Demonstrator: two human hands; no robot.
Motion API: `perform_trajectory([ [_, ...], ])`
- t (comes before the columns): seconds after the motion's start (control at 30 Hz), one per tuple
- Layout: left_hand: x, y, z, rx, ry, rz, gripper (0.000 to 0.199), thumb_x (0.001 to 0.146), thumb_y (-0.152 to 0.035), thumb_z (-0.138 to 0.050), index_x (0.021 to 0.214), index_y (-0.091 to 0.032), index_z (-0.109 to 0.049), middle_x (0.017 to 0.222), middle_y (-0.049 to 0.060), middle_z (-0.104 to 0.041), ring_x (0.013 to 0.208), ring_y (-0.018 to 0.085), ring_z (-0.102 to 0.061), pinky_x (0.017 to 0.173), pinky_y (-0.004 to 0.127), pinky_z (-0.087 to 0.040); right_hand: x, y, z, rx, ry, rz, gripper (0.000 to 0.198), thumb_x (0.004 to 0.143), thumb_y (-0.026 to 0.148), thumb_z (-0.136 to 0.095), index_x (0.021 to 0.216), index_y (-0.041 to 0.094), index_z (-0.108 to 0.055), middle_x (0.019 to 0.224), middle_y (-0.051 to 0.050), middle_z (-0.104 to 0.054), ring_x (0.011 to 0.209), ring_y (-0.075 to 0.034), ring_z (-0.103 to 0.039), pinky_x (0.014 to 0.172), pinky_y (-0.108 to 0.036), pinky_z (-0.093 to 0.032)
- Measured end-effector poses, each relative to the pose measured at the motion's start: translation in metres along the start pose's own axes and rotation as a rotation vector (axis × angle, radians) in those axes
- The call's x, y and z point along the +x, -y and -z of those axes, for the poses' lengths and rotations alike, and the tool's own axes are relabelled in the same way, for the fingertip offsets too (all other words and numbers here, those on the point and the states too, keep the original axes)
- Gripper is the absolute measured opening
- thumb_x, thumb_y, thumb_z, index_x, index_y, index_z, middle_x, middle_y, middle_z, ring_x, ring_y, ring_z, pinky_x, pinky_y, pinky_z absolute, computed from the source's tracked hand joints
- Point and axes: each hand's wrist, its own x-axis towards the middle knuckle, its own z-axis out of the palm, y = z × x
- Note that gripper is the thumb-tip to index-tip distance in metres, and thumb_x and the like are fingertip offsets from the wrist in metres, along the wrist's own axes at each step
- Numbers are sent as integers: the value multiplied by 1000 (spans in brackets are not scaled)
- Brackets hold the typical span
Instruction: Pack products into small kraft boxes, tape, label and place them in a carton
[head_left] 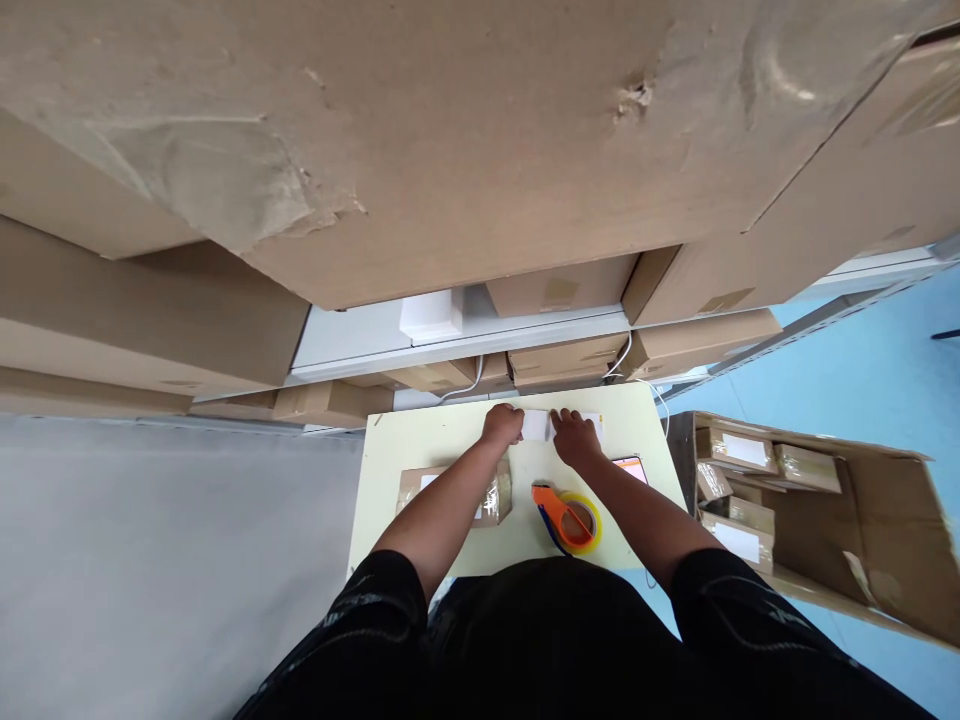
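My left hand (502, 425) is closed on the left edge of a white paper slip (535, 425) near the far side of the small table. Over the slip's right part, my right hand (574, 438) bends its fingers down onto the paper, with more white showing past them. Whether this is one sheet or two cannot be made out. Beneath my left forearm lies a taped cardboard parcel (493, 503), partly covered. An orange tape dispenser (561, 515) with a yellow-edged roll of tape (592, 512) rests between my arms.
A phone (631, 468) lies by my right forearm. On the right stands an open carton (817, 500) holding several labelled parcels. Shelves (352, 335) with brown boxes rise beyond the table (386, 440), and a large box (465, 150) overhangs close in front. White cables hang behind.
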Motion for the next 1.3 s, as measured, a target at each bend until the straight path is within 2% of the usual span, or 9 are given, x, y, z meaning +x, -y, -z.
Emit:
perform_trajectory([
  [0.2,-4,14,21,-75,-27,112,16,88,-25,-60,80,-13,-67,52,7,-62,46,18,-60,50,26,-48,-3,1,-1,-45,14,19,67,97,12,-37,163,19,-29,146,-21,-50,125,-31,-50,93,-43,-46],
  [0.37,-42,24,56,-197,-123,-90,25,95,-42,-60,86,-19,-64,60,-1,-60,55,12,-58,56,21,-45,-11,4,17,127,-2,-10,65,93,11,-44,158,12,-40,142,-23,-56,127,-33,-53,99,-46,-44],
  [0.43,-66,30,67,-337,-109,-209,34,92,-53,-62,86,-19,-64,61,-3,-58,55,12,-54,55,22,-42,-19,11,31,436,-43,-83,57,92,15,-47,149,11,-52,136,-22,-62,126,-34,-55,102,-46,-44],
  [0.53,-103,42,81,-611,-58,-363,42,81,-59,-72,90,-18,-66,60,-4,-55,54,11,-51,54,23,-39,-43,35,55,1087,-19,-164,44,89,26,-51,129,15,-66,121,-17,-71,111,-30,-67,93,-43,-51],
  [0.63,-134,57,97,-776,-22,-402,45,75,-55,-80,96,-16,-70,64,-2,-59,59,11,-55,58,23,-42,-77,71,79,1591,91,-52,38,84,35,-59,117,19,-68,106,-11,-76,90,-25,-73,81,-40,-56],
  [0.73,-158,74,113,-862,21,-424,47,74,-51,-82,101,-15,-71,66,0,-64,60,12,-57,59,23,-44,-107,114,101,1963,96,49,38,77,42,-77,108,20,-70,97,-7,-77,83,-21,-71,79,-36,-55],
  [0.93,-198,117,144,-926,171,-517,45,76,-50,-84,99,-12,-74,72,4,-70,66,15,-62,62,26,-49,-135,198,133,2011,-25,35,37,73,44,-89,94,18,-73,75,-1,-72,62,-14,-59,62,-28,-47],
  [1.13,-224,168,200,-983,292,-699,42,79,-46,-85,103,-14,-74,82,6,-74,74,17,-67,69,28,-52,-164,269,150,2041,-212,-16,33,71,36,-91,94,19,-73,81,-2,-73,63,-14,-58,53,-25,-43],
  [1.3,-229,199,233,-968,332,-752,37,82,-49,-81,95,-15,-73,89,9,-77,73,17,-67,71,30,-53,-185,309,154,2037,-276,-8,31,75,34,-90,97,21,-73,87,-3,-74,68,-15,-60,54,-25,-46],
])
